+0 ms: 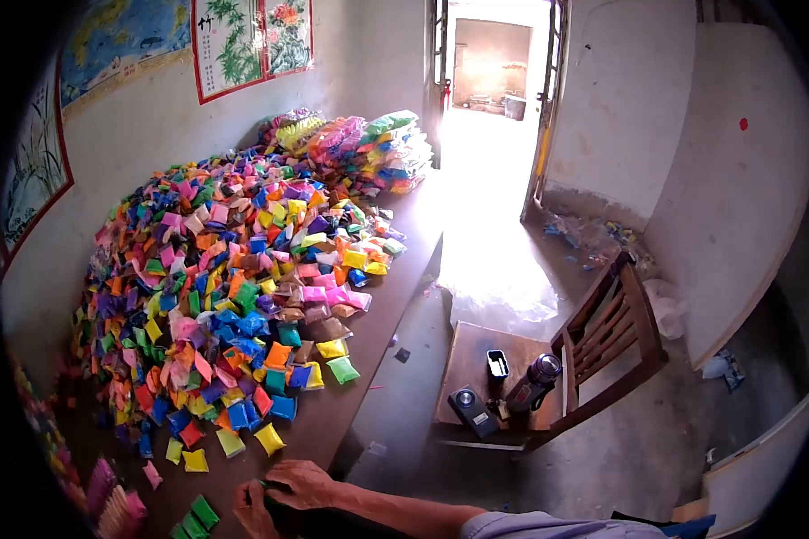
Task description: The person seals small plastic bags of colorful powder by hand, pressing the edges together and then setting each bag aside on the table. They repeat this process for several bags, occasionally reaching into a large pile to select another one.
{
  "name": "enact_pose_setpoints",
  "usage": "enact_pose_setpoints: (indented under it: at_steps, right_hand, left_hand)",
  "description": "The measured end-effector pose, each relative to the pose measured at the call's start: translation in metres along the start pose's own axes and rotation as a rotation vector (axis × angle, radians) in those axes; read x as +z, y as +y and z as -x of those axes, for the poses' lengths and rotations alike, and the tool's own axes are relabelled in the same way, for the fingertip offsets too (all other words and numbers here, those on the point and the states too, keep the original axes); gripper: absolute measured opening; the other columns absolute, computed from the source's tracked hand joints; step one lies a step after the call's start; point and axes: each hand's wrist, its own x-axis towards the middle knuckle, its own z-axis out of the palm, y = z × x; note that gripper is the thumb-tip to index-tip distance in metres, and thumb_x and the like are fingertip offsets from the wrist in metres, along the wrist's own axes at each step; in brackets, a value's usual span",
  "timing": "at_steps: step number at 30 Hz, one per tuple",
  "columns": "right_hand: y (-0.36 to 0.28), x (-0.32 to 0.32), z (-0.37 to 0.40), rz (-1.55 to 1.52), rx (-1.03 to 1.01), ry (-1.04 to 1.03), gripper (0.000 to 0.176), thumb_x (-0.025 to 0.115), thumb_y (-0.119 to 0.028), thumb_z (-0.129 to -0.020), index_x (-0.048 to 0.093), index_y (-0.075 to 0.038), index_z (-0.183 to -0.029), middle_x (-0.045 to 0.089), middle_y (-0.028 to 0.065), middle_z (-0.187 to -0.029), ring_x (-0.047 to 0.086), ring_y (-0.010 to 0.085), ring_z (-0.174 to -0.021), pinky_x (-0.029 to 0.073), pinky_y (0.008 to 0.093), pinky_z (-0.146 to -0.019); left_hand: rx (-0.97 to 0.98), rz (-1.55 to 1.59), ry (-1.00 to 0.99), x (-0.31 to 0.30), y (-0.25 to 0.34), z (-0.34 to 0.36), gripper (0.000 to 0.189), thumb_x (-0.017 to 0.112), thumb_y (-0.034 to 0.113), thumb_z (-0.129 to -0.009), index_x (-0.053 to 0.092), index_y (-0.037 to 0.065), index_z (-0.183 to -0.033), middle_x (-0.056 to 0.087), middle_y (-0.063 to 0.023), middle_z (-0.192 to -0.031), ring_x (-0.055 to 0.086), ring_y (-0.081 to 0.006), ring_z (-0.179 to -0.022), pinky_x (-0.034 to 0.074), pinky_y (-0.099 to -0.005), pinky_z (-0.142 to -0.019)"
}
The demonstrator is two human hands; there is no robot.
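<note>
At the bottom edge, my right hand (301, 483) has its fingers curled and meets my left hand (253, 510), also closed. A sliver of dark green shows between the fingers; what it belongs to is mostly hidden. Left of my hands, several green packets (198, 516) lie together on the brown table (333, 431). Just beyond my hands are a yellow packet (269, 439) and a pale yellow-green packet (230, 443). A large heap of small colourful packets (234, 296) covers much of the table.
Larger clear bags of packets (382, 153) are stacked at the table's far end. On the right stands a wooden chair (616, 328), bearing a flask (535, 382), a dark box-shaped device (473, 411) and an open container (497, 364). Beyond is a bright doorway (494, 135). Plastic litter (593, 234) lies by the wall.
</note>
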Motion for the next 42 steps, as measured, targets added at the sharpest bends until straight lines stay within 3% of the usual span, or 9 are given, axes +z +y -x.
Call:
enact_pose_setpoints:
  at_steps: [2, 7, 16, 24, 28, 31, 33, 37, 42]
  right_hand:
    - [0.004, 0.009, 0.001, 0.032, -0.082, 0.169, 0.033, 0.065, -0.028, -0.099, 0.07, 0.001, -0.113, 0.07, 0.0215, -0.11, 0.067, 0.0387, -0.106, 0.055, 0.0482, -0.092]
    - [-0.003, -0.002, 0.0, -0.036, -0.019, 0.092, 0.035, 0.064, -0.031, -0.1, 0.07, 0.001, -0.112, 0.07, 0.0214, -0.109, 0.067, 0.0388, -0.106, 0.054, 0.0483, -0.092]
    - [-0.004, -0.003, 0.001, -0.016, 0.012, 0.041, 0.035, 0.065, -0.032, -0.1, 0.07, 0.0, -0.112, 0.071, 0.0208, -0.111, 0.067, 0.0389, -0.107, 0.054, 0.0475, -0.093]
    - [0.003, -0.001, -0.002, -0.007, 0.03, 0.032, 0.035, 0.065, -0.032, -0.1, 0.07, 0.0, -0.115, 0.071, 0.021, -0.115, 0.067, 0.0384, -0.11, 0.054, 0.0465, -0.095]
    - [0.008, 0.005, -0.002, -0.022, 0.027, 0.058, 0.037, 0.065, -0.034, -0.101, 0.07, 0.0, -0.115, 0.071, 0.0208, -0.115, 0.067, 0.0379, -0.111, 0.054, 0.0467, -0.095]
    - [0.008, 0.005, -0.002, 0.002, 0.02, 0.069, 0.039, 0.064, -0.036, -0.101, 0.07, 0.0, -0.115, 0.071, 0.0203, -0.115, 0.067, 0.0377, -0.111, 0.054, 0.0467, -0.095]
    - [0.002, 0.001, -0.001, 0.02, 0.029, 0.06, 0.04, 0.063, -0.037, -0.102, 0.07, 0.0, -0.115, 0.071, 0.0201, -0.115, 0.067, 0.0378, -0.111, 0.054, 0.0467, -0.094]
    - [-0.009, -0.004, 0.001, 0.013, 0.045, 0.035, 0.042, 0.061, -0.038, -0.103, 0.07, 0.001, -0.115, 0.071, 0.0205, -0.114, 0.067, 0.0385, -0.11, 0.054, 0.0466, -0.094]
    - [0.001, 0.005, -0.001, 0.027, 0.048, 0.103, 0.041, 0.06, -0.038, -0.104, 0.07, 0.001, -0.116, 0.071, 0.0209, -0.114, 0.067, 0.0384, -0.109, 0.054, 0.0469, -0.094]
  left_hand:
    - [0.006, 0.021, 0.003, 0.0, 0.003, 0.0, 0.035, 0.064, 0.034, -0.104, 0.074, 0.001, -0.099, 0.071, -0.011, -0.09, 0.062, -0.0232, -0.083, 0.052, -0.0412, -0.076]
    - [-0.004, 0.201, -0.019, -0.001, -0.035, -0.015, 0.03, 0.062, 0.029, -0.106, 0.073, 0.005, -0.091, 0.068, -0.0045, -0.086, 0.059, -0.0161, -0.08, 0.05, -0.0355, -0.073]
    - [-0.136, 0.403, -0.045, 0.0, 0.015, 0.008, 0.022, 0.064, 0.026, -0.105, 0.07, 0.006, -0.096, 0.065, -0.0017, -0.091, 0.057, -0.014, -0.084, 0.048, -0.0335, -0.073]
    - [0.018, 0.145, -0.075, -0.004, 0.0, 0.003, 0.037, 0.062, 0.037, -0.105, 0.071, 0.001, -0.11, 0.07, -0.0117, -0.099, 0.063, -0.0272, -0.09, 0.051, -0.0427, -0.081]
    - [-0.062, 0.134, -0.056, -0.006, -0.009, 0.001, 0.038, 0.061, 0.036, -0.105, 0.072, 0.0, -0.11, 0.072, -0.0144, -0.102, 0.064, -0.0281, -0.094, 0.052, -0.0429, -0.085]
    - [0.028, 0.05, -0.051, -0.009, -0.028, -0.009, 0.036, 0.06, 0.034, -0.106, 0.073, 0.001, -0.108, 0.072, -0.0128, -0.102, 0.065, -0.0264, -0.094, 0.052, -0.0412, -0.087]
    - [0.167, 0.095, -0.187, -0.014, -0.029, -0.01, 0.036, 0.059, 0.033, -0.107, 0.074, 0.001, -0.108, 0.073, -0.0111, -0.103, 0.065, -0.0255, -0.095, 0.053, -0.0408, -0.088]
    - [0.045, 0.1, -0.106, -0.008, -0.053, -0.011, 0.037, 0.057, 0.034, -0.108, 0.074, 0.001, -0.108, 0.072, -0.009, -0.102, 0.066, -0.0246, -0.096, 0.053, -0.041, -0.089]
    - [-0.001, -0.11, 0.006, -0.008, -0.027, -0.003, 0.047, 0.06, 0.042, -0.106, 0.074, -0.001, -0.12, 0.075, -0.0174, -0.108, 0.068, -0.0311, -0.095, 0.055, -0.0441, -0.088]
